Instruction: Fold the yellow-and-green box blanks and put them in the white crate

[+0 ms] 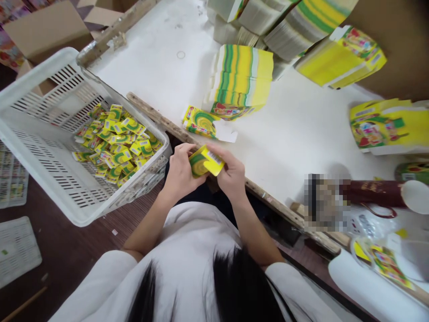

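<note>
My left hand (pixel 182 173) and my right hand (pixel 230 172) hold a small yellow and green printed carton (pixel 200 164) between them, just off the table's front edge. The left fingers wrap round its left side. On the other side my right fingers are closed at its end, where a yellow flap stands out. What is inside the carton cannot be seen. Just beyond my hands, a similar carton (pixel 200 121) lies on the table with a white flap sticking out. Behind it is a stack of flat yellow and green cartons (pixel 241 76).
At the left, a white plastic crate (pixel 78 214) holds many filled-looking small yellow cartons (pixel 117 147). More carton stacks (pixel 311 27) stand at the back of the white table (pixel 161 58). A dark red cup (pixel 373 193) lies to the right. A cardboard box (pixel 50 31) is behind the crate.
</note>
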